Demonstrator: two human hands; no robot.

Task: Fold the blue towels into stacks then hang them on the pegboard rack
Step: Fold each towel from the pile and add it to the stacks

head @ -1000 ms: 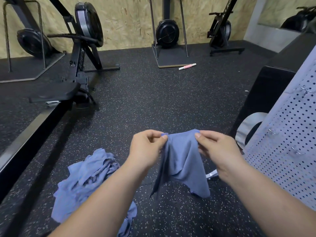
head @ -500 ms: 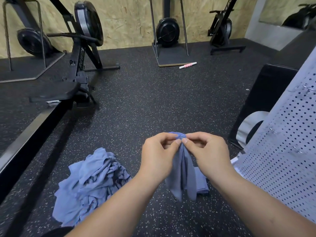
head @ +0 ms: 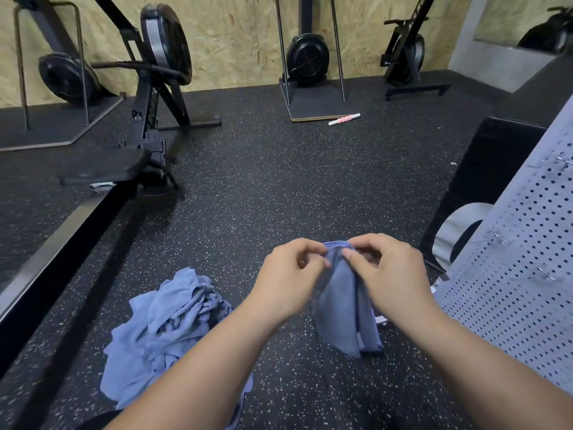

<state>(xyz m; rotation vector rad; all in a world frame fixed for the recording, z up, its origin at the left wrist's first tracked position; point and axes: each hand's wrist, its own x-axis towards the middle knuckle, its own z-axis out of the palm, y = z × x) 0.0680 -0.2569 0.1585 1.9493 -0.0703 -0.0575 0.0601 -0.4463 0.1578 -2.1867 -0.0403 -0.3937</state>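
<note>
Above the speckled gym floor (head: 279,193), left hand (head: 291,274) and right hand (head: 390,274) pinch the top corners of a limp, light blue towel (head: 341,305), which droops softly and is likely best held by its edges

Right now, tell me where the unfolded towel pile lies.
Head view: the towel pile lies crumpled on the floor at lower left, left of the held towel.

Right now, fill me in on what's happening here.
A person holds one blue towel in the air, the left hand and the right hand pinching its top edge close together, so it hangs doubled over. A heap of unfolded blue towels lies on the floor to the left. The pegboard rack stands at the right; no towel shows on it.
</note>
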